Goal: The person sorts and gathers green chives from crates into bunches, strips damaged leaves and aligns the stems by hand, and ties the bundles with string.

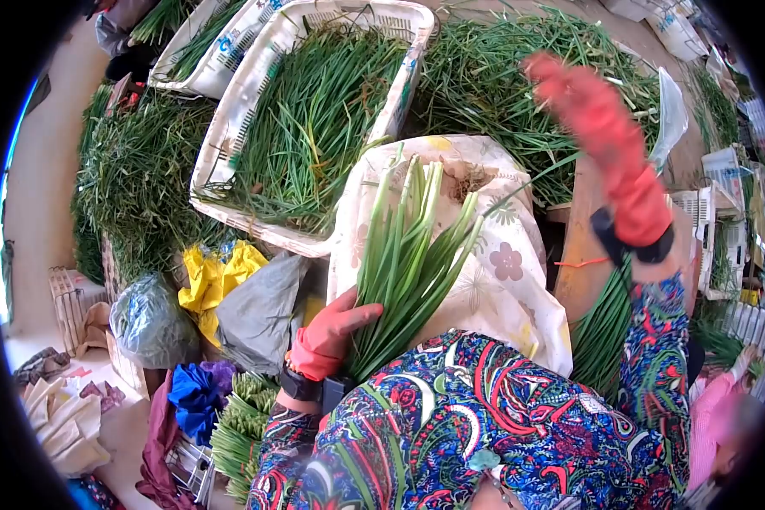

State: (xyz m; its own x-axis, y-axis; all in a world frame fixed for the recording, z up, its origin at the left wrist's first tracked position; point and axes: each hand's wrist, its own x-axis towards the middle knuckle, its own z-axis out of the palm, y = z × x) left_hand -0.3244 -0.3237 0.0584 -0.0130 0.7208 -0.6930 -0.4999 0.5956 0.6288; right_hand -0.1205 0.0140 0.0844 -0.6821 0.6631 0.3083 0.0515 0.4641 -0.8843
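My left hand (338,330), in an orange-red rubber glove, is closed around the leafy lower part of a bunch of garlic chives (416,263). The pale stem ends point away from me, and the bunch lies on a flower-patterned cloth (518,280) over my lap. A small brown clump of roots or dry trimmings (469,178) rests on the cloth just past the stems. My right hand (561,89), in the same kind of glove, is raised at the upper right, over a heap of loose greens (484,76). Motion blurs its fingers.
A white plastic crate (208,161) full of chives stands ahead. More greens (144,161) are heaped at the left, near plastic bags (153,319). Bundled chives (238,425) stand at lower left, others (603,331) at my right. A person in pink (714,416) is at the far right.
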